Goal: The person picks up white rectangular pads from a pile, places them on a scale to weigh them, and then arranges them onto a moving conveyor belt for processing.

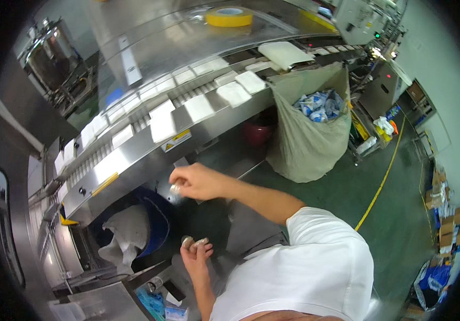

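In front of the steel conveyor (128, 155), my right hand (200, 182) hovers with its fingers bent together. Something small and pale shows at its fingertips; whether it is held or worn on the fingers I cannot tell. Lower down, closer to my body, my left hand (195, 254) is turned up with its fingers curled. Pale bits show at those fingertips too, too small to name. Neither hand touches the conveyor. Flat white packets (199, 108) lie in rows along the belt and on its near ledge, beyond my right hand.
A blue bin (159, 222) with whitish sheeting (125, 230) stands below the conveyor at left. A large beige sack (304, 144) holds crumpled blue-and-white wrappers (321, 105). Yellow tape (229, 17) lies on the steel top. Cardboard boxes (446, 230) line the right wall.
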Action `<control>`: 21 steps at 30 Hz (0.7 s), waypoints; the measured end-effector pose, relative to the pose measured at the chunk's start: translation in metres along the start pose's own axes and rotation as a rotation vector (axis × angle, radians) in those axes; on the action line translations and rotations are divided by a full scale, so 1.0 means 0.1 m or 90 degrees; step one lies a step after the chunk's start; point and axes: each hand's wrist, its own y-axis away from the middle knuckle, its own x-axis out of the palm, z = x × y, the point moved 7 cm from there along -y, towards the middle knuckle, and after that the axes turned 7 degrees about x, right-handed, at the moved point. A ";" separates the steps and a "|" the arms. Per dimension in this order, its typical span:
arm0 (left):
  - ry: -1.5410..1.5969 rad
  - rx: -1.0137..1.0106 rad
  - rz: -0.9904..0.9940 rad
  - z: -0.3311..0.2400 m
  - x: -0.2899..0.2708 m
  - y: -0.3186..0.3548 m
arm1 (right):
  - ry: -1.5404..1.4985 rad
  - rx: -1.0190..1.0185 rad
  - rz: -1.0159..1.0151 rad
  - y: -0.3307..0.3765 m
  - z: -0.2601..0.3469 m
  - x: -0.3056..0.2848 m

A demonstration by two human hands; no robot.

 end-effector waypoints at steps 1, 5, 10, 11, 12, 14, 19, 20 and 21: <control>-0.003 0.008 -0.001 -0.03 0.02 0.06 | -0.032 0.028 0.039 0.04 0.05 0.05; -0.027 0.019 -0.033 -0.18 -0.03 0.33 | -0.024 -0.029 0.078 -0.01 0.07 0.33; -0.058 0.046 -0.155 -0.35 -0.58 0.96 | -0.022 -0.110 0.215 -0.07 0.26 1.10; -0.056 0.047 -0.212 -0.38 -0.68 1.17 | -0.022 -0.158 0.272 -0.05 0.34 1.38; -0.046 0.069 -0.214 -0.42 -0.69 1.36 | 0.010 -0.183 0.309 0.00 0.42 1.57; -0.066 0.158 -0.209 -0.39 -0.88 1.62 | 0.018 -0.217 0.361 0.16 0.58 1.68; -0.175 0.152 -0.319 -0.93 -1.23 2.44 | -0.123 0.021 0.524 0.18 0.61 2.40; -0.169 0.190 -0.400 -0.99 -1.32 2.73 | -0.135 0.005 0.554 0.24 0.78 2.59; -0.161 0.233 -0.467 -1.01 -1.39 2.95 | -0.127 -0.013 0.603 0.31 0.94 2.83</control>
